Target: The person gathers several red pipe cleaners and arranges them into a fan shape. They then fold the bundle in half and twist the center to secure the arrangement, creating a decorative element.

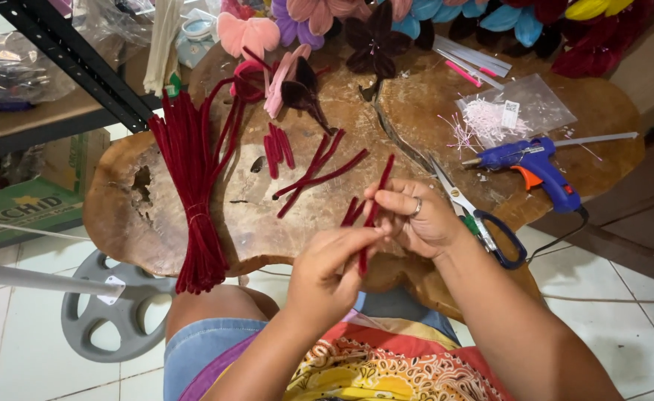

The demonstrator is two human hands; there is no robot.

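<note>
Dark red chenille is what I have between my fingers: in the head view, a few short pipe cleaner stems (369,215) stand nearly upright over the near edge of the rough wooden slab table (126,215). My left hand (327,278) is closed, thumb and forefinger pinched on the lower part of the stems. My right hand (416,215), with a ring on one finger, is curled shut around them just above, fingertips pressed to the upper part. The two hands are close together, almost touching.

What could go wrong, as I judge it: the stems are thin and my grip is only at the fingertips, so one could slip free and drop into my lap or onto the tiled floor. Bending them too sharply could leave a kink in the wire. The scissors (475,215) lie just beside my right wrist, blades toward the middle of the table, so a careless sweep could catch them.

Farther off, a tied bundle of long red stems (193,193) lies to my left, loose cut pieces (316,174) sit in the middle, a blue glue gun (538,167) rests to my right, and finished fabric flowers (375,37) line the far edge.
</note>
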